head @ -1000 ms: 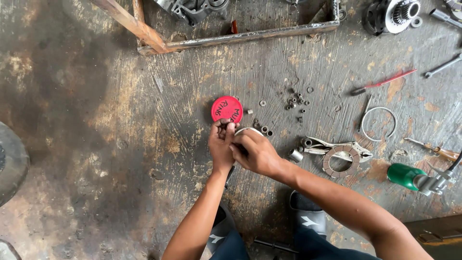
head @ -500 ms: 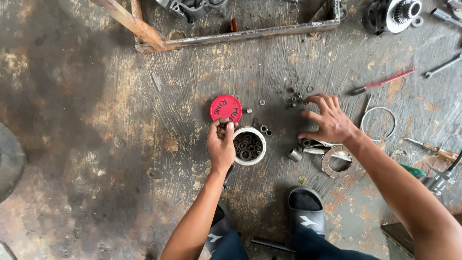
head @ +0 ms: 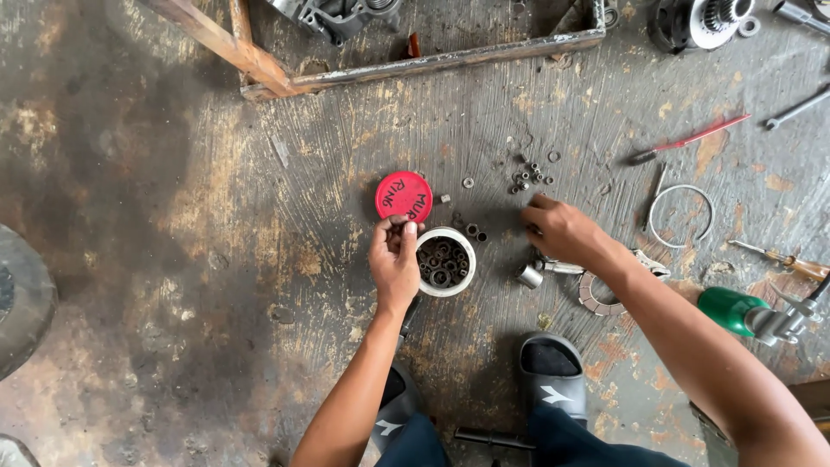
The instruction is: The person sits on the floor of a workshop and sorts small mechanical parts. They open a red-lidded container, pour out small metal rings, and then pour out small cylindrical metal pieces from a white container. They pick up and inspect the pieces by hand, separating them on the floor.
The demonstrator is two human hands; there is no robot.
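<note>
Nearest the camera, two grey sandals [head: 553, 367] show below the forearms, the left one mostly hidden by the arm. The left hand [head: 395, 259] rests beside a small white tub [head: 446, 261] of dark metal rings and nuts, its fingertips pinched on the edge of the red lid [head: 404, 196] lying on the stained floor. The right hand [head: 564, 231] lies palm-down over small parts, fingers curled together; what they touch cannot be seen. Beyond, loose nuts [head: 529, 175] are scattered, too small to distinguish. A wire ring [head: 681, 216] and red-handled screwdriver [head: 687, 140] lie further right.
</note>
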